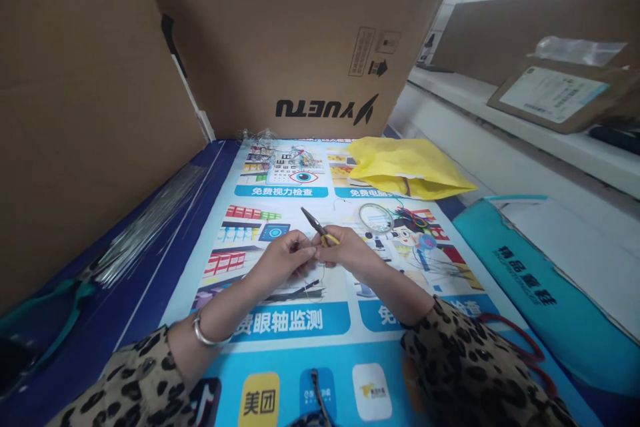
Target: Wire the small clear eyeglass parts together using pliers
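Observation:
My right hand [350,252] is closed round small yellow-handled pliers [316,223], whose dark jaws point up and to the left. My left hand [283,257] is pinched shut right beside it, fingertips touching the right hand, on a thin wire [323,275] that hangs down between the two hands. Both hands hover just above a printed poster mat [280,327]. A silver bangle [203,333] sits on my left wrist, and leopard-print sleeves cover both forearms.
A yellow plastic bag [407,167] lies behind the hands, with a coil of clear wire [376,217] and coloured wires [415,220] nearby. A bundle of metal rods [145,227] lies left, teal-handled cutters [55,320] beside it. Cardboard walls [300,40] enclose the back and left.

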Action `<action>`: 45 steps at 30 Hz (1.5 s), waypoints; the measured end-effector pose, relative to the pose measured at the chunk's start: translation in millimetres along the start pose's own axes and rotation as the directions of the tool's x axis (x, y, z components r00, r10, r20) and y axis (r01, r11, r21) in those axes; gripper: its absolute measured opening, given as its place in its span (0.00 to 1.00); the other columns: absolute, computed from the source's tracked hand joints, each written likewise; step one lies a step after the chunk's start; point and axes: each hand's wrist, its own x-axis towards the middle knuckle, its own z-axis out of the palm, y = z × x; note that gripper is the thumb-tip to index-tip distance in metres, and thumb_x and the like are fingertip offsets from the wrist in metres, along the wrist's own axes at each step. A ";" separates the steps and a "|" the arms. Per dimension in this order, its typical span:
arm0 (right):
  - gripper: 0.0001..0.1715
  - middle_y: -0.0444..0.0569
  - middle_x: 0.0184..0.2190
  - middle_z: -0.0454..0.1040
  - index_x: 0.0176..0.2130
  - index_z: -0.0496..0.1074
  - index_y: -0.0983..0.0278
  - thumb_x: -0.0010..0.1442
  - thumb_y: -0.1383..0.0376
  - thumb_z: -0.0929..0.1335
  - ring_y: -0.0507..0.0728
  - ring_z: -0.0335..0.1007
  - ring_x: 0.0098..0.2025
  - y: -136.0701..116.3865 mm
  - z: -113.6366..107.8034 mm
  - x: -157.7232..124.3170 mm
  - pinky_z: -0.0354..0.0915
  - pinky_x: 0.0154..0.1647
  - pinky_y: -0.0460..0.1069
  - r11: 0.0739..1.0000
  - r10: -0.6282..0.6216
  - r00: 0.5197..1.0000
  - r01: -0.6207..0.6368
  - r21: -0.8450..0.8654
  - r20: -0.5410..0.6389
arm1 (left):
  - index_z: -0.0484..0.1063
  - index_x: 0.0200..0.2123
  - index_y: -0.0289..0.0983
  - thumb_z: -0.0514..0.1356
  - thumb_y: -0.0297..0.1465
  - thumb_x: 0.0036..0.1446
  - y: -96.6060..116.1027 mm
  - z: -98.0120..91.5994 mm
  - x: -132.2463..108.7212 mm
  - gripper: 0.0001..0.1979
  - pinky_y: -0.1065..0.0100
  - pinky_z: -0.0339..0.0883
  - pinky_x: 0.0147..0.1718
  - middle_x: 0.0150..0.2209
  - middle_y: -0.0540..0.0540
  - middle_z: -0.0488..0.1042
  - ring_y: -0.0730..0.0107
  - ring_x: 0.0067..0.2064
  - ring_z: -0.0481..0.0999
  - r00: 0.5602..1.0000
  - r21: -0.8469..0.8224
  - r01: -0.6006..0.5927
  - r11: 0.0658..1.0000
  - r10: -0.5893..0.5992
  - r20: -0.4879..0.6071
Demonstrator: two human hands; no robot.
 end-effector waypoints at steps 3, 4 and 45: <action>0.12 0.40 0.21 0.66 0.30 0.68 0.64 0.41 0.66 0.70 0.48 0.62 0.22 -0.2 -0.5 -1.3 0.61 0.22 0.44 0.998 0.000 1.000 0.000 0.061 0.000 | 0.59 0.27 0.36 0.58 0.38 0.50 2.8 -0.3 -0.3 0.13 0.74 0.60 0.19 0.20 0.50 0.71 0.76 0.20 0.68 1.000 -0.010 0.021 1.000 -0.021 0.001; 0.11 0.40 0.20 0.66 0.30 0.68 0.64 0.41 0.66 0.70 0.48 0.61 0.21 -0.2 -0.5 -1.4 0.60 0.22 0.44 0.997 -0.001 1.000 0.001 0.081 -0.002 | 0.59 0.27 0.36 0.58 0.38 0.50 3.9 -0.3 -0.5 0.13 0.74 0.61 0.19 0.20 0.51 0.71 0.76 0.20 0.68 1.000 -0.005 0.023 1.000 -0.023 -0.001; 0.11 0.39 0.17 0.64 0.25 0.66 0.65 0.43 0.61 0.69 0.47 0.57 0.21 -7.7 13.8 -5.8 0.52 0.23 0.44 0.986 -0.063 0.997 0.068 0.152 -0.036 | 0.57 0.24 0.37 0.58 0.34 0.48 6.6 5.0 -2.4 0.11 0.77 0.56 0.14 0.14 0.56 0.65 0.80 0.14 0.63 0.990 0.014 0.028 1.000 -0.026 -0.136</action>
